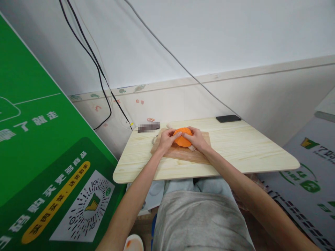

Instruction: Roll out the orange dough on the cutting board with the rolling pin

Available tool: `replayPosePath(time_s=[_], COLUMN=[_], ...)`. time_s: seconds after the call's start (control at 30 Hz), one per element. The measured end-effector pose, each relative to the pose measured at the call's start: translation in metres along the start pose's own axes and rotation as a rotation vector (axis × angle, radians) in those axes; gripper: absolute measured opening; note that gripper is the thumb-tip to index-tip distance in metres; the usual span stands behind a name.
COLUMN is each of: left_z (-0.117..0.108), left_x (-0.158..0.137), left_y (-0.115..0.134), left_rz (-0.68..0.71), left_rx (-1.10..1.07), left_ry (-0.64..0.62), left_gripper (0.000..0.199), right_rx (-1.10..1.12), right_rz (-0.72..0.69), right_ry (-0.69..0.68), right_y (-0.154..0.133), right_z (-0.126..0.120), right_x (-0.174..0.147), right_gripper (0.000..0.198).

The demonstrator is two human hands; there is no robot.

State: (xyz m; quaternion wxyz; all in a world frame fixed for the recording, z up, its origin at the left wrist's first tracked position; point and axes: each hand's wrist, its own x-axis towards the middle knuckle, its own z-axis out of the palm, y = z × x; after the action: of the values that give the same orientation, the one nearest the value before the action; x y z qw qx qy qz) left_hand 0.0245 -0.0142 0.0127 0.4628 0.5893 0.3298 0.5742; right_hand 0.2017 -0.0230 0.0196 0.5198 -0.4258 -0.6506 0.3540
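Observation:
A flat, roundish orange piece of dough with an uneven edge is held up over a wooden board. My left hand grips its left side, the thumb lying on the near face. On the opposite side my right hand holds it in the same way, fingers behind and thumb in front. Under and behind the dough lies a pale wooden stick, perhaps a rolling pin; its middle is hidden. Both forearms reach in from the bottom of the view.
The board rests on a pale wood-grain table against a white wall. A black phone lies at the back right, a blurred dark object at the back left. A green printed panel stands left; cables hang on the wall.

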Motion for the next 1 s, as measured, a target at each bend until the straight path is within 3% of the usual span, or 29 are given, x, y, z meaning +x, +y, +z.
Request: replayPosePath(time_s=[0.3, 0.47, 0.63, 0.73, 0.87, 1.0], left_z=[-0.001, -0.008, -0.015, -0.017, -0.018, -0.019], left_x=[0.003, 0.007, 0.012, 0.013, 0.012, 0.016], left_y=[-0.004, -0.005, -0.008, -0.008, -0.006, -0.006], left_rz=[-0.046, -0.06, -0.044, -0.04, -0.031, -0.1], left_rx=[-0.071, -0.201, -0.182, -0.178, -0.188, -0.274], left_ry=[0.087, 0.172, 0.309, 0.377, 0.423, 0.325], left_gripper=[0.035, 0.038, 0.033, 0.034, 0.032, 0.032], right_rx=[0.088, -0.009, -0.076, -0.225, -0.343, -0.241], right_rz=[-0.021, -0.096, -0.024, -0.032, -0.1, -0.053], right_ry=[-0.015, 0.147, 0.137, 0.077, -0.071, -0.238], right_y=[-0.004, -0.003, 0.005, 0.011, 0.015, 0.011], right_z=[0.003, 0.004, 0.0, 0.002, 0.004, -0.01], right_x=[-0.001, 0.0, 0.002, 0.001, 0.002, 0.01], right_gripper=[0.041, 0.037, 0.04, 0.025, 0.034, 0.024])
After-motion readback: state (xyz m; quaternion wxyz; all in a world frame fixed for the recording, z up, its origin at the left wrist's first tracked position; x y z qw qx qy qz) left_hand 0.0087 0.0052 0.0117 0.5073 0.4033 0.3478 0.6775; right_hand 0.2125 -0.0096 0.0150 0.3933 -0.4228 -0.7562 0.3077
